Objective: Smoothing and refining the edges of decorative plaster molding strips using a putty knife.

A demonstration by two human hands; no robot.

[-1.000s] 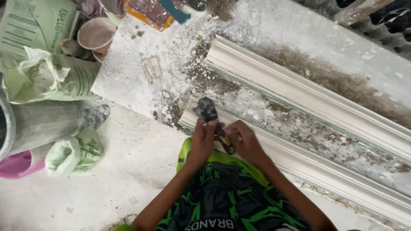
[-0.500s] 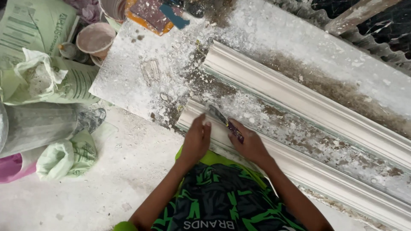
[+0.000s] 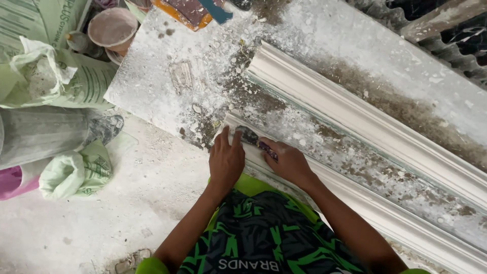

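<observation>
My left hand [image 3: 226, 158] lies flat, fingers spread, on the near end of a long white plaster moulding [image 3: 385, 213] that runs diagonally across a dusty board. My right hand [image 3: 290, 162] grips a small scraper [image 3: 256, 141] with a dark blade and purplish handle, its blade pressed on the moulding's end just beside my left fingertips. A second white moulding [image 3: 355, 114] lies parallel farther back. My green and black patterned clothing shows below my forearms.
The white dusty board [image 3: 162, 66] holds plaster crumbs. At left lie green printed sacks [image 3: 66, 76], a grey bucket on its side [image 3: 45, 134], a pink tub [image 3: 12, 182] and a round bowl [image 3: 112, 28]. Corrugated sheeting [image 3: 451, 30] is top right.
The scraper has come down from upright to flat against the moulding's end. My left hand has opened and spread flat on the moulding beside it.
</observation>
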